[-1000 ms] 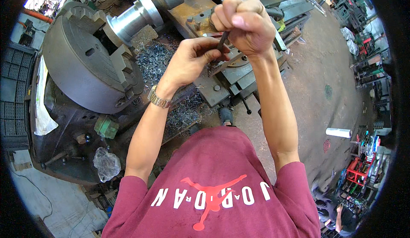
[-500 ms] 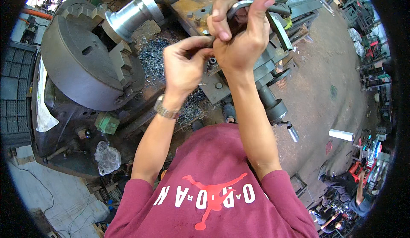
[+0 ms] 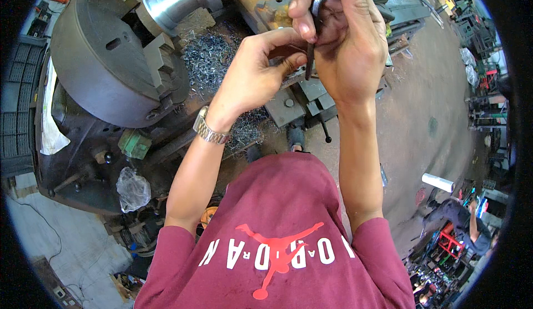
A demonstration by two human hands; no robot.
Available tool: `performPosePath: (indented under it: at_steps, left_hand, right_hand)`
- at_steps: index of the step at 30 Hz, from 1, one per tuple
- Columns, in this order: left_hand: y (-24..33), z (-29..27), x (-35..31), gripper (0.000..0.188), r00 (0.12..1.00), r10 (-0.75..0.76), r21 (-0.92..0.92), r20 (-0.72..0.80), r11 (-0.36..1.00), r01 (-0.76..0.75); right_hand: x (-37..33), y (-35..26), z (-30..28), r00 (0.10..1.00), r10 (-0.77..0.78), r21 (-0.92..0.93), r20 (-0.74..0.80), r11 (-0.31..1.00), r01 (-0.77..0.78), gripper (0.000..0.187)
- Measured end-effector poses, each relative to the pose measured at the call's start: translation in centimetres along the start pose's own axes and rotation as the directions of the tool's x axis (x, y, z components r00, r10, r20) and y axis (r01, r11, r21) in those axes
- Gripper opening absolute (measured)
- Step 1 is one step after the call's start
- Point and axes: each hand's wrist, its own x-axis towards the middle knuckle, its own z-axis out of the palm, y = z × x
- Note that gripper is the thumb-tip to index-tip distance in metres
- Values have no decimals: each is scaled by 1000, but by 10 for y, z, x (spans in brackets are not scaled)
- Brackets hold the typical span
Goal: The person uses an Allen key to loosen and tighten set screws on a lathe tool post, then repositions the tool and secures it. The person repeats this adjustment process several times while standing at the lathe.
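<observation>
A hook-shaped piece of curved steel [image 3: 317,10] is held up above the lathe, its straight end pointing down. My right hand [image 3: 352,59] is curled around it, palm turned up and thumb raised. The fingers and thumb of my left hand [image 3: 258,67] close on its lower end from the left. Where the rest of the steel piece runs is hidden behind my right hand. Left of my hands, a shiny turned metal workpiece [image 3: 180,4] is clamped in the jaws of a large dark lathe chuck [image 3: 94,73].
Curled metal chips [image 3: 208,59] lie heaped beside the chuck. Close by are the carriage [image 3: 287,105], a lever [image 3: 327,138], a green block [image 3: 135,143] and a clear plastic bag [image 3: 133,190]. A white roll [image 3: 437,182] lies on the floor; another person [image 3: 463,226] is at the far right.
Both my hands have shifted right with the curved steel piece, whose lower end now shows below my fingers. My right palm is more exposed. The lathe appears slightly higher in the view.
</observation>
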Motion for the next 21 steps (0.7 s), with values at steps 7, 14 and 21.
performPosePath:
  at_steps: [7,14,21]
  left_hand:
    - [-4,-4,14,25,1000,21,-82,23,996,-19]
    - [-13,-2,17,24,995,99,-26,-12,995,-99]
    - [8,2,7,25,988,111,29,108,993,-114]
  right_hand:
    - [5,11,-5,996,-91,78,-24,993,92,48]
    - [-4,8,-4,996,-87,-129,-35,988,82,43]
    - [-51,-29,2,988,-57,-654,-144,755,-51,23]
